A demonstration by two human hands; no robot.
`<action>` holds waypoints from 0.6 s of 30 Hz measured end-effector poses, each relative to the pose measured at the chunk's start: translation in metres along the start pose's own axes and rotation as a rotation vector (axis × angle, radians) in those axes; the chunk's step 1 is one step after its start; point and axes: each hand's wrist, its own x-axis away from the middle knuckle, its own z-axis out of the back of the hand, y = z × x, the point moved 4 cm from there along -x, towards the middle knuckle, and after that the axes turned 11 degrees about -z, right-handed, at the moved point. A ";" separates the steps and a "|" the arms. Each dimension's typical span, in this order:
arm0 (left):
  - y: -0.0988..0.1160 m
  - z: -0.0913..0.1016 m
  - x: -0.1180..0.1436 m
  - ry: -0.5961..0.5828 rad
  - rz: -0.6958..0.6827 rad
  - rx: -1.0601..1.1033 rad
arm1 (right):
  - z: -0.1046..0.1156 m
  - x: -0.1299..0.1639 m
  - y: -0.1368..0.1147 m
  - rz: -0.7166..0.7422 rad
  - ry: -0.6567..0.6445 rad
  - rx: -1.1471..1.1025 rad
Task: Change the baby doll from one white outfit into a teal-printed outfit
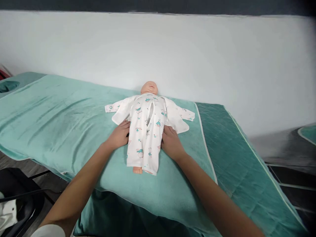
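Observation:
A baby doll point(149, 87) lies on its back on the bed, its head toward the wall and one bare foot point(137, 170) showing below a trouser leg. White baby clothes point(145, 138) with small teal prints cover its body and legs, with a slit down the middle of the front. Both sleeves stretch outward, and plain white flaps point(176, 115) spread at the sides. My left hand point(120, 135) grips the left edge of the clothes at hip height. Opposite it, my right hand point(172, 141) is closed at the right edge. Fingertips of both hands are partly hidden by the fabric.
A light teal cover point(61, 108) lies over the bed, with a darker quilted cover point(222, 144) at the right. The white wall point(158, 49) stands directly behind. At lower left is a black chair point(27, 197) with a white cloth point(8, 212) on it.

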 end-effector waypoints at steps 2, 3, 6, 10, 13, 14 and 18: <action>-0.002 0.001 -0.006 0.001 0.000 0.031 | -0.001 -0.007 -0.002 0.010 -0.010 0.057; -0.002 0.001 -0.008 0.003 0.002 0.044 | -0.002 -0.011 -0.003 0.022 -0.012 0.056; 0.001 0.001 -0.011 0.020 0.015 0.053 | -0.004 -0.015 -0.005 0.045 -0.026 -0.053; -0.002 0.000 -0.010 0.077 0.105 0.006 | -0.005 -0.003 -0.004 0.054 -0.066 -0.282; -0.004 -0.001 -0.006 0.053 0.161 -0.103 | 0.000 0.008 -0.003 0.043 -0.056 -0.333; -0.003 -0.001 -0.004 0.032 0.157 -0.151 | 0.002 0.009 -0.003 0.035 -0.050 -0.343; 0.012 0.005 0.014 0.031 0.126 -0.264 | 0.012 0.010 -0.002 -0.015 0.016 -0.438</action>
